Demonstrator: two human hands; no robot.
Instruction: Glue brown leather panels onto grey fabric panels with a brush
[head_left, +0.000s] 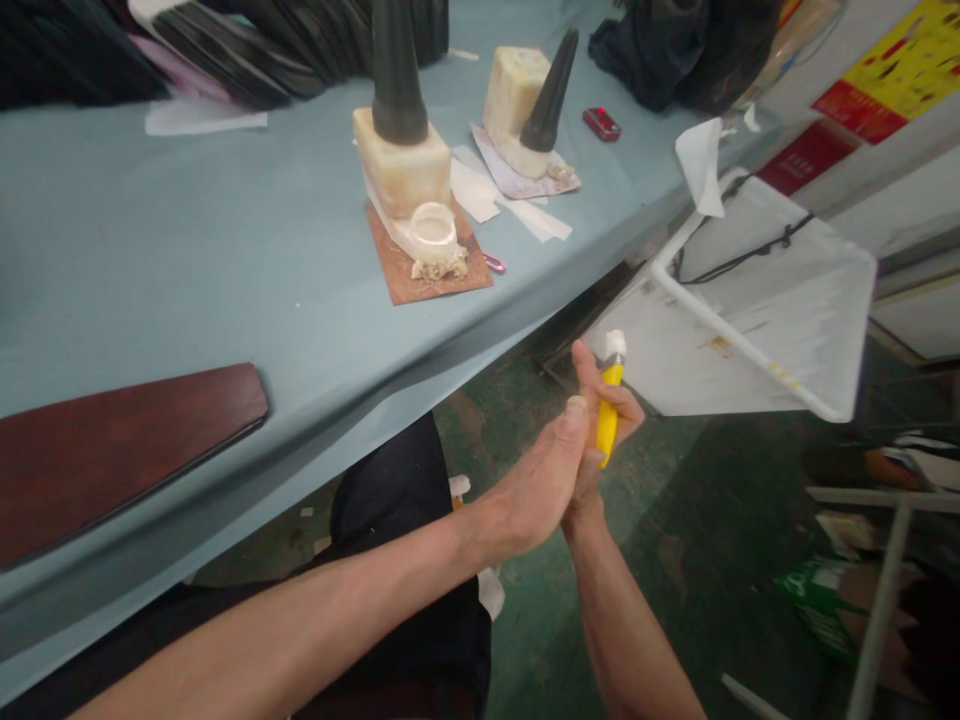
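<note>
My right hand (pixel 615 408) is closed around a small brush (pixel 608 415) with a yellow handle, a metal collar and a white tip pointing up. Against it presses the heel of my left hand (pixel 546 470), its thumb stretched out; its other fingers are largely hidden. Both hands are over the floor beyond the table's edge. On the table, a cream block-shaped container (pixel 405 175) stands on a brown card (pixel 397 285), a tall black cone (pixel 397 75) on top. At its front is a round white-rimmed opening (pixel 433 225) with crusty residue below.
A second cream container (pixel 514 95) with a slanted black cone (pixel 551 95) stands farther back, near a small red device (pixel 601 124). Dark red board (pixel 127 450) lies at the front left. Black folded material lines the back. A white tray-like panel (pixel 765 300) leans right of the table (pixel 187 250).
</note>
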